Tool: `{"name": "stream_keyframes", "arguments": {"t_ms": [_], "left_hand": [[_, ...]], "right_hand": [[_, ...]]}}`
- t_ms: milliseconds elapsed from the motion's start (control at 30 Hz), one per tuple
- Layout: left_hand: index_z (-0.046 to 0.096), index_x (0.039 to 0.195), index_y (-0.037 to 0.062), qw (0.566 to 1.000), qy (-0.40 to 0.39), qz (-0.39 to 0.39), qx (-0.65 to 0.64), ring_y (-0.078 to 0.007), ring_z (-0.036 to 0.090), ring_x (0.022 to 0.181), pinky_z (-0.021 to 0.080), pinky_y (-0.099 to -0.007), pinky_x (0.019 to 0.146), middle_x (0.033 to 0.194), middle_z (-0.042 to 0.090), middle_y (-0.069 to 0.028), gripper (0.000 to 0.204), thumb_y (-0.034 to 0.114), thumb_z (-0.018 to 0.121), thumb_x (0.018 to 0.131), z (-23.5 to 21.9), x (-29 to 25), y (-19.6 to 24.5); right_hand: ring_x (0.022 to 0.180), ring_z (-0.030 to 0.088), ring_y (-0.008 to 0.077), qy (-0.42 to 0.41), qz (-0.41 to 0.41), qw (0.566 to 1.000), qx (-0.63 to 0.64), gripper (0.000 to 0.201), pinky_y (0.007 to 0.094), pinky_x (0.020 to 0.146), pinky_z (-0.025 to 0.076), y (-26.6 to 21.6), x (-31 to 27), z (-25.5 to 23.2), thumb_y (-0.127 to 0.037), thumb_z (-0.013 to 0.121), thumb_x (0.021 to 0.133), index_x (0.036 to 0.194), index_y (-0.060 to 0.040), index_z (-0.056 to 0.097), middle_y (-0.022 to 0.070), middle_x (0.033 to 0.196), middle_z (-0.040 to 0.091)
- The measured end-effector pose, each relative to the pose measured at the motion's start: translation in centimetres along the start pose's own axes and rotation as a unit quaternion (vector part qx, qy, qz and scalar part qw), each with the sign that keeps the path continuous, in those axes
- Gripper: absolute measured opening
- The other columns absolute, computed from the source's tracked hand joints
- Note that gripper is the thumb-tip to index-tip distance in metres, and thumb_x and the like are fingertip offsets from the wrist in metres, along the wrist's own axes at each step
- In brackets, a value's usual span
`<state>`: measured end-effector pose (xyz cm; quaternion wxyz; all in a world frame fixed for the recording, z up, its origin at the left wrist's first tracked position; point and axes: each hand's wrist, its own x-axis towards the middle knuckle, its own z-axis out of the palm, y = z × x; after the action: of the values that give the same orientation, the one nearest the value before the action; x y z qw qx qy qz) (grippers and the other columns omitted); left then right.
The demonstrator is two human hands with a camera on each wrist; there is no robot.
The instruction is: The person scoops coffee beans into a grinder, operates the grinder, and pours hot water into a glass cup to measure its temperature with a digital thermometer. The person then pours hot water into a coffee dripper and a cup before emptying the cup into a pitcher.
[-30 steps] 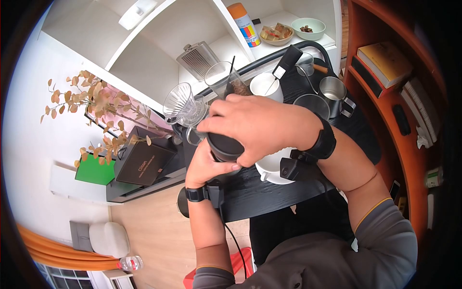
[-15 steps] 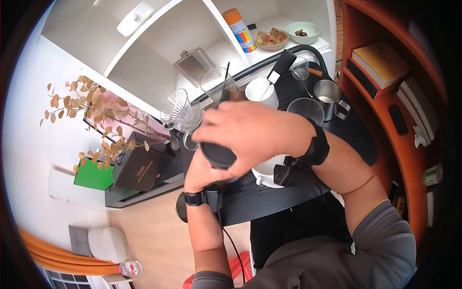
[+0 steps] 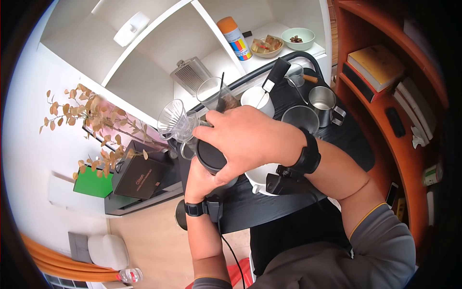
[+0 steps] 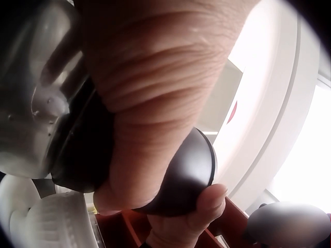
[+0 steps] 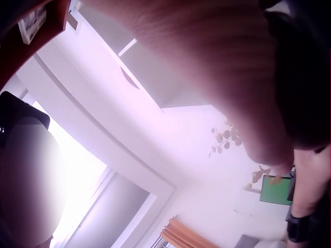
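Observation:
Both hands hold a black-topped container [image 3: 210,157] with a clear lower part, above the near left of the black table. From above, my right hand [image 3: 257,137] grips round its top, fingers at the far side and thumb at the near side. My left hand [image 3: 199,180] holds it lower down, mostly covered by the right hand. In the left wrist view the glossy rounded black cap [image 4: 191,173] shows between the left thumb and the right hand's fingertips. The clear part [image 4: 26,139] lies at the left there. A white cup [image 3: 257,178] stands under the right wrist.
Beyond the hands stand a ribbed glass dripper [image 3: 172,118], a glass [image 3: 209,91] with brown contents and a dark stick, a white mug [image 3: 260,101] with a black-handled whisk [image 3: 275,77] in it, a dark-rimmed glass vessel [image 3: 303,118] and a steel pitcher [image 3: 321,101]. A white shelf [image 3: 192,38] borders the back.
My right thumb has come round the black top, covering the left thumb. Both hands still hold the container. The head view has shifted, so everything sits lower and further left.

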<state>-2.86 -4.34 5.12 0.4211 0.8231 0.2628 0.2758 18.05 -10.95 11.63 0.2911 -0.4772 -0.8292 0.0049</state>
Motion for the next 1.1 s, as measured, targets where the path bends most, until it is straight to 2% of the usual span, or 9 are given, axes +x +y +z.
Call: {"name": "stream_keyframes", "arguments": {"t_ms": [100, 200, 300, 400, 600, 667, 800, 900, 1100], "left_hand": [[0.057, 0.126, 0.0021, 0.998, -0.041, -0.036, 0.009, -0.0175, 0.063, 0.103, 0.052, -0.0346, 0.089, 0.114, 0.067, -0.0054, 0.076, 0.017, 0.093, 0.061, -0.5, -0.1, -0.4], [0.051, 0.134, 0.0028, 0.983, -0.088, -0.069, -0.143, -0.0182, 0.064, 0.106, 0.051, -0.0343, 0.091, 0.118, 0.066, -0.006, 0.092, 0.023, 0.096, 0.056, -1.4, -0.4, -1.0], [0.05, 0.135, 0.0029, 0.986, -0.106, -0.06, -0.115, -0.0179, 0.06, 0.114, 0.048, -0.0351, 0.097, 0.125, 0.062, -0.007, 0.094, 0.024, 0.096, 0.056, -1.8, -0.4, -1.5], [0.051, 0.134, 0.003, 0.985, -0.084, -0.082, -0.127, -0.0173, 0.059, 0.115, 0.048, -0.0356, 0.098, 0.128, 0.061, -0.0076, 0.092, 0.024, 0.096, 0.055, -1.3, -0.5, -1.0], [0.056, 0.129, 0.0024, 0.993, -0.063, -0.084, -0.05, -0.0171, 0.063, 0.107, 0.05, -0.0343, 0.094, 0.118, 0.067, -0.0056, 0.082, 0.016, 0.094, 0.058, -0.7, -0.1, 0.1], [0.054, 0.132, 0.0025, 0.989, -0.073, -0.059, -0.11, -0.017, 0.062, 0.111, 0.05, -0.0341, 0.096, 0.122, 0.065, -0.0062, 0.084, 0.018, 0.094, 0.06, -1.1, -0.1, -0.6], [0.053, 0.134, 0.0035, 0.981, -0.108, -0.071, -0.145, -0.0183, 0.056, 0.121, 0.046, -0.0355, 0.102, 0.128, 0.061, -0.0073, 0.093, 0.024, 0.096, 0.055, -1.9, -0.2, -1.9], [0.053, 0.133, 0.0028, 0.986, -0.082, -0.073, -0.126, -0.0183, 0.059, 0.117, 0.047, -0.0352, 0.1, 0.126, 0.063, -0.0071, 0.089, 0.02, 0.095, 0.057, -1.7, -0.5, -2.0], [0.052, 0.135, 0.0018, 0.992, -0.051, -0.091, -0.072, -0.0174, 0.061, 0.111, 0.049, -0.0345, 0.097, 0.123, 0.064, -0.0059, 0.089, 0.009, 0.093, 0.057, -0.1, 0.0, -0.5]], "right_hand": [[0.075, 0.067, 0.0355, -0.021, 0.046, 0.999, -0.013, 0.072, 0.0427, 0.064, 0.054, -0.5, 0.0, -0.3, -0.049, 0.079, 0.062, 0.117, -0.005, 0.064, 0.0167, 0.094, 0.061], [0.074, 0.067, 0.0359, -0.005, 0.007, 1.0, -0.003, 0.071, 0.0431, 0.062, 0.053, 0.0, -0.1, 0.2, -0.048, 0.078, 0.063, 0.118, -0.0061, 0.064, 0.017, 0.094, 0.061], [0.07, 0.066, 0.0366, 0.045, -0.093, 0.994, 0.024, 0.069, 0.0436, 0.06, 0.053, 0.5, 0.1, 0.8, -0.049, 0.078, 0.063, 0.116, -0.0065, 0.064, 0.0168, 0.091, 0.06], [0.071, 0.066, 0.0369, 0.044, -0.077, 0.996, 0.022, 0.066, 0.0436, 0.061, 0.053, 0.0, 0.0, 0.6, -0.047, 0.078, 0.063, 0.114, -0.007, 0.065, 0.0165, 0.091, 0.061], [0.079, 0.067, 0.0373, -0.066, 0.099, 0.993, -0.006, 0.065, 0.0434, 0.066, 0.054, -0.6, 0.1, -0.9, -0.044, 0.079, 0.064, 0.117, -0.0094, 0.064, 0.017, 0.098, 0.06], [0.079, 0.067, 0.0374, -0.022, -0.004, 1.0, 0.017, 0.065, 0.0433, 0.065, 0.054, 0.2, -0.1, 0.0, -0.044, 0.079, 0.064, 0.116, -0.0091, 0.065, 0.0172, 0.097, 0.06], [0.079, 0.067, 0.0378, 0.009, -0.077, 0.997, 0.017, 0.065, 0.043, 0.065, 0.054, -0.1, 0.0, 0.7, -0.044, 0.08, 0.064, 0.117, -0.0091, 0.065, 0.0174, 0.097, 0.061], [0.079, 0.067, 0.0382, 0.008, -0.061, 0.998, 0.032, 0.064, 0.0429, 0.065, 0.054, -0.6, 0.0, 0.3, -0.044, 0.079, 0.065, 0.116, -0.009, 0.064, 0.0175, 0.098, 0.061], [0.077, 0.069, 0.0366, -0.031, 0.115, 0.993, -0.018, 0.053, 0.0428, 0.067, 0.056, -0.9, -0.2, -1.1, -0.041, 0.073, 0.067, 0.104, -0.0047, 0.066, 0.0188, 0.092, 0.063]]}}
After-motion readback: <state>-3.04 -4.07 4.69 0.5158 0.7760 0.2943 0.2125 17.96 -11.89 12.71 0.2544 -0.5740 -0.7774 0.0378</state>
